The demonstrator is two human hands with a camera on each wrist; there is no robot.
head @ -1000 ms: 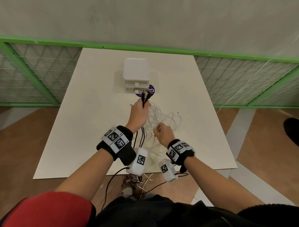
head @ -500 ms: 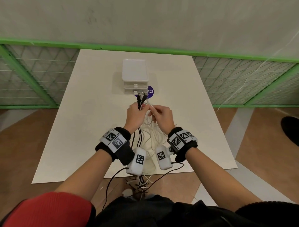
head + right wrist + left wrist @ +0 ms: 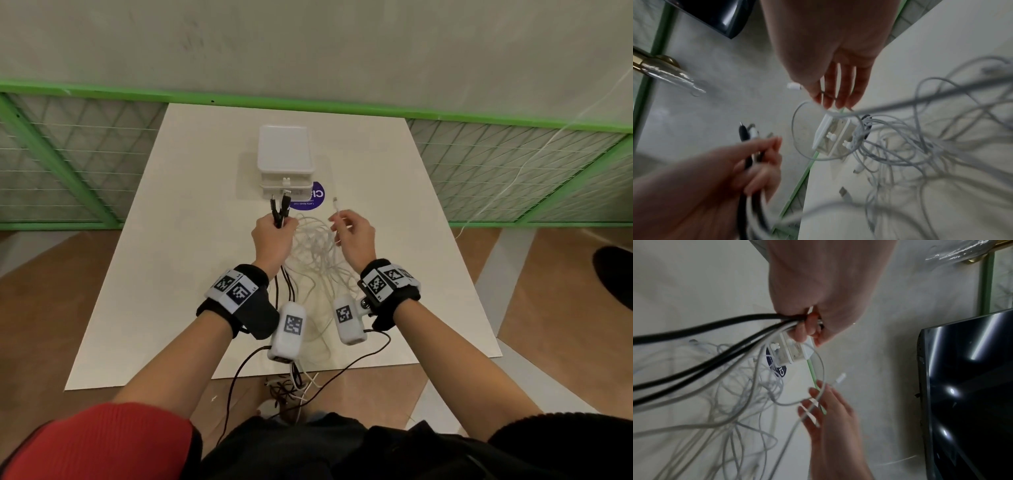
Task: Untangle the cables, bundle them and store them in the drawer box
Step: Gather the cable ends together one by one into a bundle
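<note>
My left hand (image 3: pixel 274 228) grips a bunch of black cables (image 3: pixel 280 210) and white ones, their plug ends sticking up toward the white drawer box (image 3: pixel 285 161). In the left wrist view the same black cables (image 3: pixel 694 332) run out of the fist (image 3: pixel 809 321). My right hand (image 3: pixel 349 228) pinches the end of a white cable (image 3: pixel 337 207), its plug pointing away from me. A tangle of white cables (image 3: pixel 317 253) lies on the table between both hands, seen blurred in the right wrist view (image 3: pixel 910 146). The drawer box (image 3: pixel 832 136) has two closed drawers.
The white table (image 3: pixel 154 274) stands against a green wire fence (image 3: pixel 85 164). A purple round sticker (image 3: pixel 313 202) lies beside the box. More cable ends hang over the near table edge (image 3: pixel 291 383). A dark screen (image 3: pixel 966 386) stands off to the side.
My right hand went from the tangle to the left hand, then pulled back right with one white cable end. The left hand kept its bunch raised.
</note>
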